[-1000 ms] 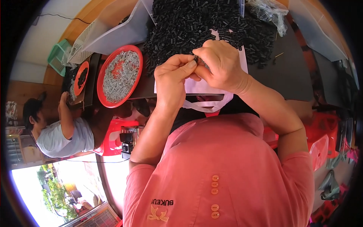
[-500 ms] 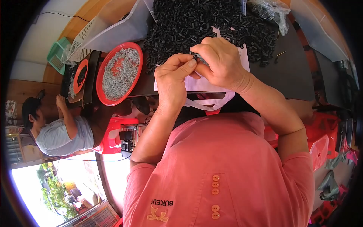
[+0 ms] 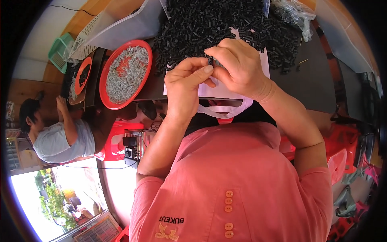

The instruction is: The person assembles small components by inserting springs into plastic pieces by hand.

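Note:
Thumb and fingers of my left hand [image 3: 186,77] pinch a small black cylindrical part [image 3: 210,60]. My right hand [image 3: 240,66] meets it there with bent fingers, and a bit of grey metal shows under them; its exact shape is hidden. Both hands are over a pale lilac bag [image 3: 227,92] at the near edge of the dark table. Beyond them spreads a big heap of small black cylindrical parts [image 3: 201,28]. To the left, a round red tray [image 3: 105,90] holds many small silvery-grey pieces [image 3: 127,76].
Clear plastic bins stand at the far left [image 3: 125,30] and far right [image 3: 342,34], with a crumpled clear bag [image 3: 298,18] nearby. A thin brass-coloured piece [image 3: 303,61] lies on the table [image 3: 310,84]. At left, another person [image 3: 64,137] sits by an orange-red tray [image 3: 89,64].
My hands stay together at nearly the same spot, and the grip on the black part has shifted slightly. The whole view has turned a little.

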`<state>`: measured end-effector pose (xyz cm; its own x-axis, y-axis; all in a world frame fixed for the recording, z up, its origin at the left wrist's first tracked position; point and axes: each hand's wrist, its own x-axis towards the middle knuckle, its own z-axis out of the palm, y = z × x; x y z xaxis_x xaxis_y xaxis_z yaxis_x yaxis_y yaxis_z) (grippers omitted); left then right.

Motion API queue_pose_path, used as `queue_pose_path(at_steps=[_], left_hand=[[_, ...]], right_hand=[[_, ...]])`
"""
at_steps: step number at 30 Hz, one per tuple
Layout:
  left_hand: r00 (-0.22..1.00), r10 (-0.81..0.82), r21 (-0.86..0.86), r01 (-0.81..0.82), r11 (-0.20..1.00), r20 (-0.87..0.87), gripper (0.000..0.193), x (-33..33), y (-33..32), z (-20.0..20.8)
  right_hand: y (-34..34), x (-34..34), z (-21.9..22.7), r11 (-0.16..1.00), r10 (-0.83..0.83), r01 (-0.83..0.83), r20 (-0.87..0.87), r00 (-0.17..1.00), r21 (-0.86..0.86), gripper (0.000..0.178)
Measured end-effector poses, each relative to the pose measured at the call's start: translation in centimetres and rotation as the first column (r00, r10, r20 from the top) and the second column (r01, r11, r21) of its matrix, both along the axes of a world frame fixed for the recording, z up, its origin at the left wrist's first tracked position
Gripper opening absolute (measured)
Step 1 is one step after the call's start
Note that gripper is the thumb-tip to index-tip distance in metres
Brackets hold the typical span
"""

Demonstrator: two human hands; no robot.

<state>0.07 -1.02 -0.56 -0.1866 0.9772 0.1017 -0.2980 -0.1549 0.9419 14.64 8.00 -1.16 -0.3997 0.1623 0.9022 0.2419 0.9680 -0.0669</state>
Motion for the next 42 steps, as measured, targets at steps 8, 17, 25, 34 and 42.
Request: queue_pose_path(at_steps=[8,17,25,34,42], left_hand=[[0.992,0.091,0.03,-0.089,0.996,-0.085,0.007,0.1,0.2,-0.2],[0.984,0.066,-0.004,-0.067,0.998,-0.163,0.009,0.4,0.0,-0.7],[0.993,0.042,-0.075,-0.05,0.996,-0.11,0.008,0.1,0.0,-0.7],[0.995,0.03,-0.062,-0.036,0.997,-0.091,0.007,-0.4,0.3,-0.6],[0.981,0.075,-0.045,-0.084,0.995,-0.177,0.01,0.2,0.4,-0.1]], right_hand=[[-0.3,0.7,0.8,0.897,0.265,-0.243,0.009,0.964,-0.37,0.026],[0.3,0.8,0.0,0.817,0.317,-0.276,-0.005,0.948,-0.507,0.01],[-0.3,0.5,-0.2,0.902,0.184,-0.126,0.103,0.977,-0.413,0.013],[-0.4,0.6,0.5,0.898,0.238,-0.187,0.08,0.968,-0.399,0.019],[-0.4,-0.2,-0.2,0.995,0.031,-0.022,0.089,0.996,-0.102,0.026]])
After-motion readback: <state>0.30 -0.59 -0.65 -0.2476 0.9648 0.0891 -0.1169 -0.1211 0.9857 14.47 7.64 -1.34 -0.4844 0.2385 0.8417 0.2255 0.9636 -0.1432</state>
